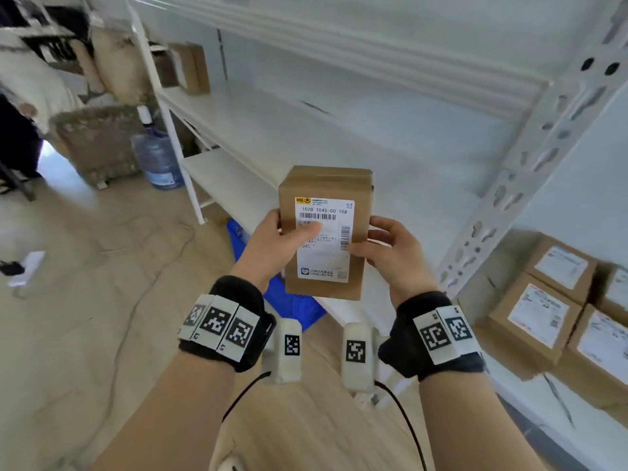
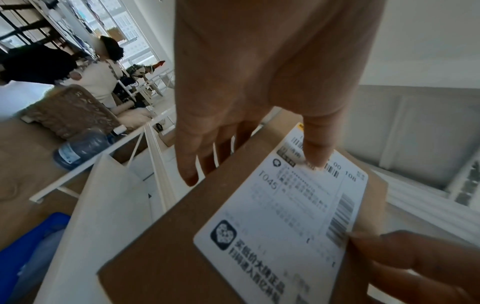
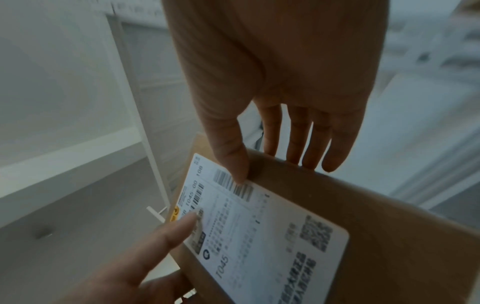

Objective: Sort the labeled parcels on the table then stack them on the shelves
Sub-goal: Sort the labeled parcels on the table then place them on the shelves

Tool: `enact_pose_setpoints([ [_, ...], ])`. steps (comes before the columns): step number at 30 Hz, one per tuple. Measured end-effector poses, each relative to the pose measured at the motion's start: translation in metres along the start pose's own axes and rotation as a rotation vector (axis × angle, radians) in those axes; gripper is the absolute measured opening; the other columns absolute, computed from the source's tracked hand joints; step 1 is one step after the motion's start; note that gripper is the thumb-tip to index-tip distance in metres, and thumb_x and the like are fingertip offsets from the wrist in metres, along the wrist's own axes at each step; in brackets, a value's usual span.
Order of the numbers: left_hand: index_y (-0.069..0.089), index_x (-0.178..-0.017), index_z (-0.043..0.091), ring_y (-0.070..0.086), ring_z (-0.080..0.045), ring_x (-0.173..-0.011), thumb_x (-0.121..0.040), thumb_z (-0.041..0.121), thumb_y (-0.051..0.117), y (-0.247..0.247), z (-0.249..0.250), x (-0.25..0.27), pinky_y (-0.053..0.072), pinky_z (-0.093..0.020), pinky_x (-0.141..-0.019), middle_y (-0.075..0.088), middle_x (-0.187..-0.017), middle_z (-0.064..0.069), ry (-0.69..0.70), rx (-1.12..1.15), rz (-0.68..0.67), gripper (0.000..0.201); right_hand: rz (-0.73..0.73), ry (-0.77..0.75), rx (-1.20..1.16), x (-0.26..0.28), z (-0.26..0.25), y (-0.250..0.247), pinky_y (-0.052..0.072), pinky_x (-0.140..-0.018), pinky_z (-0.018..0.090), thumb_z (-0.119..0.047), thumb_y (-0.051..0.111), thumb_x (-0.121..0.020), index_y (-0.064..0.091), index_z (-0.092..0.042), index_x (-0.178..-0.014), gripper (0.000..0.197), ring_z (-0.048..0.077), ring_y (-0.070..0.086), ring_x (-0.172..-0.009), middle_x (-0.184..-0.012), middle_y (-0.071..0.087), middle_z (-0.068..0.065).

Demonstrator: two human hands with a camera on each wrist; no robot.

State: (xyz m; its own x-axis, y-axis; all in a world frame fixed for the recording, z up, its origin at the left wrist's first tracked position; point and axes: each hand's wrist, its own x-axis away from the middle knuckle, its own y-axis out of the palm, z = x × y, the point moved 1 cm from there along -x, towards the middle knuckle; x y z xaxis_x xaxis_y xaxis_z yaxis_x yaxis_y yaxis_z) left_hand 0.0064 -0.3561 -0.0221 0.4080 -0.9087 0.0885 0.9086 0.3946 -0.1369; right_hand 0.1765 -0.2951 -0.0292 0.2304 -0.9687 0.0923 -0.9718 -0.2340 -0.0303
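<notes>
Parcel [image 1: 324, 232] pinched between left hand [image 1: 278, 246] and right hand [image 1: 394, 256], thumbs on label [image 1: 324, 241]; held before shelf [image 1: 339, 137]. Possible slip from shallow edge grip; possible misfiling if label misread.

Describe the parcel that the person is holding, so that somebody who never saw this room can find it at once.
Start at the white metal shelving unit. In front of its middle shelf, the left hand and right hand grip one tall brown cardboard parcel, standing upright. Unlike the flat-lying labeled parcels stacked on the lower right, it is in the air, with its white shipping label reading 1045 facing the person.
</notes>
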Motion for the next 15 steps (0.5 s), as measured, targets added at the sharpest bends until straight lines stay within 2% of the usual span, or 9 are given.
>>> enact_pose_setpoints([
  [7, 0.055, -0.125, 0.022, 0.064, -0.009, -0.104, -0.076, 0.04, 0.074, -0.135, -0.003, -0.083, 0.051, -0.035, -0.093, 0.067, -0.114, 0.01, 0.011, -0.03, 0.027, 0.056, -0.039, 0.003, -0.025, -0.064, -0.015, 0.146, 0.053, -0.09, 0.04, 0.001, 0.071, -0.07, 0.058, -0.015, -0.118, 0.053, 0.02, 0.066, -0.1, -0.11, 0.068, 0.006],
  [10, 0.051, -0.129, 0.02, 0.061, -0.009, -0.107, -0.08, 0.034, 0.073, -0.177, -0.004, -0.112, 0.048, -0.034, -0.096, 0.064, -0.118, 0.009, 0.022, -0.07, 0.04, 0.055, -0.038, 0.011, -0.053, -0.087, -0.018, 0.195, 0.053, -0.091, 0.044, 0.004, 0.07, -0.07, 0.057, -0.014, -0.118, 0.052, 0.024, 0.066, -0.101, -0.109, 0.068, 0.008],
  [15, 0.048, -0.133, 0.022, 0.06, -0.008, -0.11, -0.08, 0.036, 0.072, -0.224, -0.012, -0.164, 0.047, -0.034, -0.098, 0.062, -0.123, 0.01, 0.032, -0.108, 0.009, 0.06, -0.028, 0.026, -0.054, -0.13, -0.023, 0.251, 0.054, -0.089, 0.043, 0.007, 0.066, -0.073, 0.056, -0.014, -0.118, 0.051, 0.023, 0.066, -0.1, -0.109, 0.068, 0.008],
])
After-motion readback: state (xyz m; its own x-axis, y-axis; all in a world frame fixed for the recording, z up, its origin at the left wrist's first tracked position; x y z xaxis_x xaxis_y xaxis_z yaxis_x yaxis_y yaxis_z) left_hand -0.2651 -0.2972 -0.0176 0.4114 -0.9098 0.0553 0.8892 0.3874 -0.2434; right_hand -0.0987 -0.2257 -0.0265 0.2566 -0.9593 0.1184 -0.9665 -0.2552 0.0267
